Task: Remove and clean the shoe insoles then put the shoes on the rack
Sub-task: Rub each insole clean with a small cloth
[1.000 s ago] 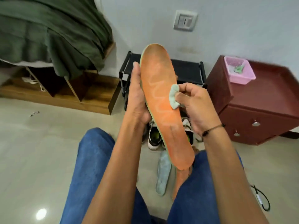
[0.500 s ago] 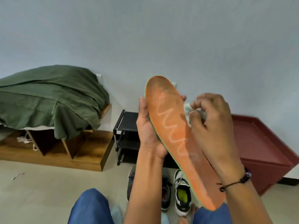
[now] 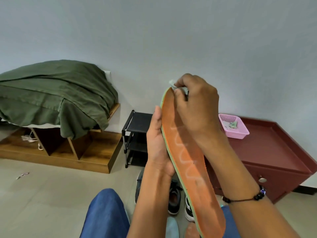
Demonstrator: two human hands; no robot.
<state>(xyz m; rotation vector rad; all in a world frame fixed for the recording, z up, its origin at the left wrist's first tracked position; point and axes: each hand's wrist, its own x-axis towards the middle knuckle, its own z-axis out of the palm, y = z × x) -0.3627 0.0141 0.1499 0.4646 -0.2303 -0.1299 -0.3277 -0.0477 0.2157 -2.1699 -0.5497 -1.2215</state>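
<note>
Left hand [image 3: 158, 148] grips orange insole [image 3: 187, 162] mid-edge; right hand [image 3: 195, 107] pinches wipe [image 3: 173, 84] at toe tip. Hard rubbing could bend insole, slip grip.

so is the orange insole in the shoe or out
Out: the left hand holds the orange insole up while the right hand presses a wipe on its tip.

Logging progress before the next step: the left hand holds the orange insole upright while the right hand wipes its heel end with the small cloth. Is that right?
Not quite. The head view shows the right hand pressing the small cloth on the top, toe end of the orange insole, not the heel end. The left hand does hold the insole upright.
</note>
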